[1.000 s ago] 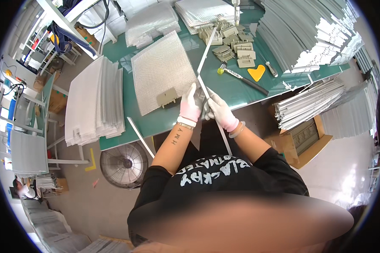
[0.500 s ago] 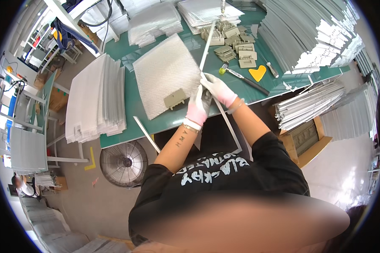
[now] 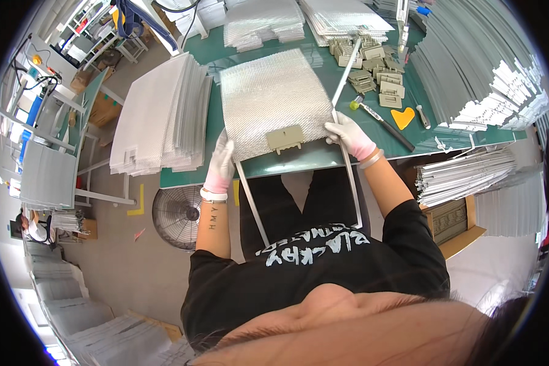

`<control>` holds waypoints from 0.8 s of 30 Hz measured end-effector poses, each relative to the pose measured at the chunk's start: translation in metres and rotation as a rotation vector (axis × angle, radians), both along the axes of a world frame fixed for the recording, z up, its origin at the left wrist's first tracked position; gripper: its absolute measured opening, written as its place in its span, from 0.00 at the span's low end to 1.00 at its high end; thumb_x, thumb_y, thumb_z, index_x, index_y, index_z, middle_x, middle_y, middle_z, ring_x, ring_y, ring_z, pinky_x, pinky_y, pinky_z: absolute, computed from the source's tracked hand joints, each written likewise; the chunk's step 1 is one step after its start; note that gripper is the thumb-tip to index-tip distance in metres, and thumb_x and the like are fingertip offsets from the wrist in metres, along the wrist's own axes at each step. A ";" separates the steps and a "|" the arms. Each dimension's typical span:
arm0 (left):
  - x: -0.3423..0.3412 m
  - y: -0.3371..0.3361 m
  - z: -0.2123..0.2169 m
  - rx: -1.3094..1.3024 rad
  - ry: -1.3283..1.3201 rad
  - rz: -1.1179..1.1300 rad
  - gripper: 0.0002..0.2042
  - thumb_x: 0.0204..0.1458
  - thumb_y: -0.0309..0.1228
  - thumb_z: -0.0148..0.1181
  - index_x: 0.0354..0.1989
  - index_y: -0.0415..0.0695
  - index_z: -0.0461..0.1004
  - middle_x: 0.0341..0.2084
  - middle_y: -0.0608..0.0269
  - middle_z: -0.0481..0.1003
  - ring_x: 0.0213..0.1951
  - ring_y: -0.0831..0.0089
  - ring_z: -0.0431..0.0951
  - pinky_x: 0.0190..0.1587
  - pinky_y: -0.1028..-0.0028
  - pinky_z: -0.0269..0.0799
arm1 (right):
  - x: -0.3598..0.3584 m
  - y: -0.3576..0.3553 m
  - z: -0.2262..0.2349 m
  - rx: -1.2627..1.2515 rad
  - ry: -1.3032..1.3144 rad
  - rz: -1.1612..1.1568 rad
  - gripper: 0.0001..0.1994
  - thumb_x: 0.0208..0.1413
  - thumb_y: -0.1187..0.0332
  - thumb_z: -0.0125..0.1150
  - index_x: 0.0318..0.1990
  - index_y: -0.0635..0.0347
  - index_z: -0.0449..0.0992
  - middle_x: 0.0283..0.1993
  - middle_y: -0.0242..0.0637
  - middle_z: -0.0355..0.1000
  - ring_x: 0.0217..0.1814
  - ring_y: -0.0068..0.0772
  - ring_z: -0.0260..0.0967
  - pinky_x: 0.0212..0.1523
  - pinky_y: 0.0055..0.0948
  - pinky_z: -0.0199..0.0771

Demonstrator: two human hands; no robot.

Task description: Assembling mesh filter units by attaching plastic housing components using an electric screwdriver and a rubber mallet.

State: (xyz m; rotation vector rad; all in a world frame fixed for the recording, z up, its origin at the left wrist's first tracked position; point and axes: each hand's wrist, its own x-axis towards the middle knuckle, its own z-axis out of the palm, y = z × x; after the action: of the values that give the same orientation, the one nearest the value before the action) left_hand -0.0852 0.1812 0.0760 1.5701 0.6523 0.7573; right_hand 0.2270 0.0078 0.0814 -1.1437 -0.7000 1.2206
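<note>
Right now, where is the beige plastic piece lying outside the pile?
In the head view, above centre, the beige plastic piece lies on the silvery mesh sheet, at its near edge, between the white-gloved left hand and white-gloved right hand.

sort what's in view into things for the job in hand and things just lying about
Likely the job:
- silvery rectangular mesh sheet
- slim white frame bars
- beige plastic plate

Apparently lying about:
- yellow heart-shaped piece
- black-handled hammer
- round metal floor fan
</note>
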 end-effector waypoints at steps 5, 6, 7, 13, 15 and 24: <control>0.007 -0.019 0.030 -0.208 -0.178 -0.046 0.28 0.55 0.21 0.63 0.64 0.31 0.62 0.51 0.59 0.74 0.49 0.76 0.73 0.53 0.76 0.69 | 0.003 -0.030 -0.003 0.100 -0.013 -0.064 0.12 0.61 0.73 0.54 0.51 0.64 0.65 0.28 0.24 0.60 0.23 0.15 0.54 0.32 0.24 0.68; 0.005 -0.019 0.034 -0.207 -0.073 -0.066 0.27 0.54 0.20 0.63 0.63 0.31 0.63 0.45 0.63 0.77 0.42 0.81 0.75 0.46 0.80 0.71 | 0.000 -0.037 0.000 0.103 -0.015 -0.063 0.12 0.61 0.73 0.54 0.51 0.64 0.65 0.28 0.24 0.60 0.23 0.15 0.54 0.32 0.24 0.68; 0.004 -0.019 0.033 -0.101 -0.019 -0.018 0.27 0.53 0.19 0.65 0.61 0.30 0.64 0.38 0.69 0.78 0.32 0.89 0.72 0.37 0.86 0.68 | -0.005 -0.044 0.007 0.131 -0.007 -0.092 0.13 0.62 0.74 0.53 0.53 0.64 0.65 0.28 0.25 0.61 0.24 0.15 0.54 0.32 0.25 0.68; 0.024 -0.054 0.050 0.209 -0.186 0.028 0.38 0.55 0.19 0.60 0.72 0.36 0.45 0.59 0.56 0.65 0.48 0.81 0.69 0.56 0.76 0.64 | -0.009 -0.068 0.022 0.199 -0.052 -0.206 0.18 0.62 0.72 0.53 0.59 0.63 0.63 0.29 0.24 0.60 0.25 0.16 0.54 0.34 0.24 0.67; 0.019 -0.061 0.057 0.248 -0.174 -0.040 0.46 0.55 0.15 0.52 0.74 0.42 0.24 0.73 0.50 0.40 0.69 0.69 0.53 0.72 0.66 0.43 | -0.016 -0.075 0.034 0.192 -0.077 -0.226 0.19 0.62 0.72 0.53 0.59 0.64 0.62 0.30 0.24 0.60 0.25 0.16 0.54 0.34 0.24 0.67; 0.008 -0.080 0.065 -0.055 -0.520 -0.025 0.32 0.57 0.16 0.50 0.72 0.39 0.49 0.66 0.56 0.59 0.69 0.70 0.56 0.69 0.69 0.50 | -0.028 -0.086 0.057 0.268 -0.143 -0.204 0.20 0.61 0.74 0.54 0.60 0.67 0.62 0.34 0.27 0.65 0.29 0.17 0.58 0.35 0.22 0.68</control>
State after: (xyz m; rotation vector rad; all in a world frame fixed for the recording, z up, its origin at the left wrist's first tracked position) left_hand -0.0773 0.1017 0.1414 1.2541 0.2670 1.0682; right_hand 0.1990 -0.0779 0.1384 -1.0557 -0.8068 0.8517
